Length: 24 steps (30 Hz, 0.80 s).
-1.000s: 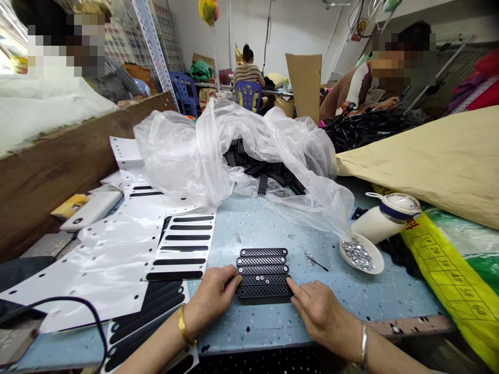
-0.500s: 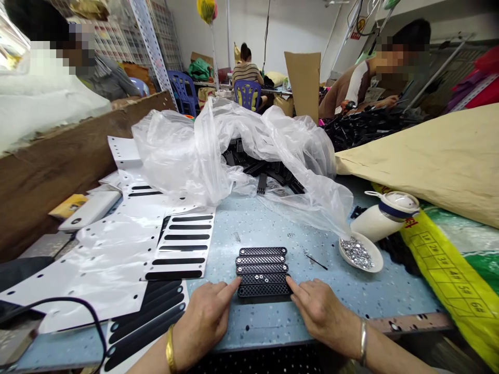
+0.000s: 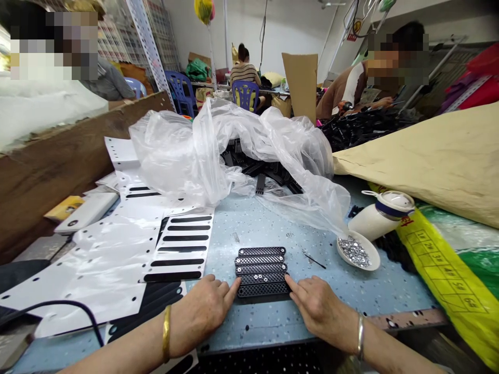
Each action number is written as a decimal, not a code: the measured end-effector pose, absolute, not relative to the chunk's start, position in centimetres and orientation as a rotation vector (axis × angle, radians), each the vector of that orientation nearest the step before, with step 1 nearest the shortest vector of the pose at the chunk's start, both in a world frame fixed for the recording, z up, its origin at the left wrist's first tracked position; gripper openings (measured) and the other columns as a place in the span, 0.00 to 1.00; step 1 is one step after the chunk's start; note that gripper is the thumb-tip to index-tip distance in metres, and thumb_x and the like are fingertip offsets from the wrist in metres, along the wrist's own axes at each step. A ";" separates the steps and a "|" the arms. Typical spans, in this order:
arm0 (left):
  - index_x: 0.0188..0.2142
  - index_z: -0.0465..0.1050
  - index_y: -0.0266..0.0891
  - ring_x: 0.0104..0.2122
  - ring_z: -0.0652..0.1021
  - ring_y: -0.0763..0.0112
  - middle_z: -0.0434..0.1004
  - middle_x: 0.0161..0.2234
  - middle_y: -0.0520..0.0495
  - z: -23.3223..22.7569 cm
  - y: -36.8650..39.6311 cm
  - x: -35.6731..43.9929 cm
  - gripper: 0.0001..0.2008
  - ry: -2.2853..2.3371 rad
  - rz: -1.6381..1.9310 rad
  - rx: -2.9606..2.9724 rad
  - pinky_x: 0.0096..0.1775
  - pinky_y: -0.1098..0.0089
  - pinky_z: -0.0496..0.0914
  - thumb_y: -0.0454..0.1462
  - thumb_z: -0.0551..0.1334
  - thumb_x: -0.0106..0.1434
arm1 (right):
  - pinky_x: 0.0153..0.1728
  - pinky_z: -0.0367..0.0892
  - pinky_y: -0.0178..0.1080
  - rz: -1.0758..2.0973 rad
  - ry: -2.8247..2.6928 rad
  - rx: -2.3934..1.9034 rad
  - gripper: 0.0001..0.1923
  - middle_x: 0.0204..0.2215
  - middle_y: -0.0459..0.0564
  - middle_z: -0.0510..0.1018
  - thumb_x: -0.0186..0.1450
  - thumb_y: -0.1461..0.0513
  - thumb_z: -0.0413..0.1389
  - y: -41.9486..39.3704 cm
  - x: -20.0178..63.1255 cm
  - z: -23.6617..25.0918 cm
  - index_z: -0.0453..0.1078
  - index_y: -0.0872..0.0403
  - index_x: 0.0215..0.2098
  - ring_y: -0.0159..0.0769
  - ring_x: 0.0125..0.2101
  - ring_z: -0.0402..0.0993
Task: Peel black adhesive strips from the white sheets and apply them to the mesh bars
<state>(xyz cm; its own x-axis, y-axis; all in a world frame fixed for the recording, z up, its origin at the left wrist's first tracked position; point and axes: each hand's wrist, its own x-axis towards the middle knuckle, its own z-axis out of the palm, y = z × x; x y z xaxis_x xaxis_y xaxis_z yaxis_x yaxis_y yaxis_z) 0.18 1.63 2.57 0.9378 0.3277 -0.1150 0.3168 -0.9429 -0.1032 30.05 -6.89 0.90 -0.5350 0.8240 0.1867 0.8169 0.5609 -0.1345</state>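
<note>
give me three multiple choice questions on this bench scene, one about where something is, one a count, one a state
1. Where is the small white dish of silvery bits?
A. right of the black strips
B. on the white sheets
C. inside the plastic bag

2. How many black strips lie in the row between the hands?
A. two
B. five
C. nine

3. How do the hands meet the row of strips?
A. both lift it clear of the table
B. one fingertip at each end, strips flat on the table
C. both are far from it

Key:
1 A: the dish sits on the blue table, to the right of the black strips, beside a tipped white bottle.
2 B: five strips lie side by side.
3 B: the left hand and the right hand each touch one end of the nearest strips, which lie flat.
</note>
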 end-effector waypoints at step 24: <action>0.60 0.54 0.31 0.28 0.77 0.60 0.77 0.34 0.42 3.6 2.1 0.0 0.25 -0.591 0.295 -3.082 0.30 0.60 0.70 0.26 0.52 0.63 | 0.33 0.67 0.46 0.069 -2.539 -1.407 0.20 0.31 0.57 0.76 0.70 0.69 0.44 -7.1 29.8 0.6 0.60 0.69 0.58 0.42 0.30 0.71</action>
<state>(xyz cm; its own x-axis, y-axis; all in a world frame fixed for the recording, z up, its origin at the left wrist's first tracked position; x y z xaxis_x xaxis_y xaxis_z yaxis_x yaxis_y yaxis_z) -0.04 2.06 3.64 0.9122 0.3655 -0.1852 0.3675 -0.9297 -0.0247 29.81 -7.13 0.59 -0.5088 0.8411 0.1835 0.8299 0.5359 -0.1549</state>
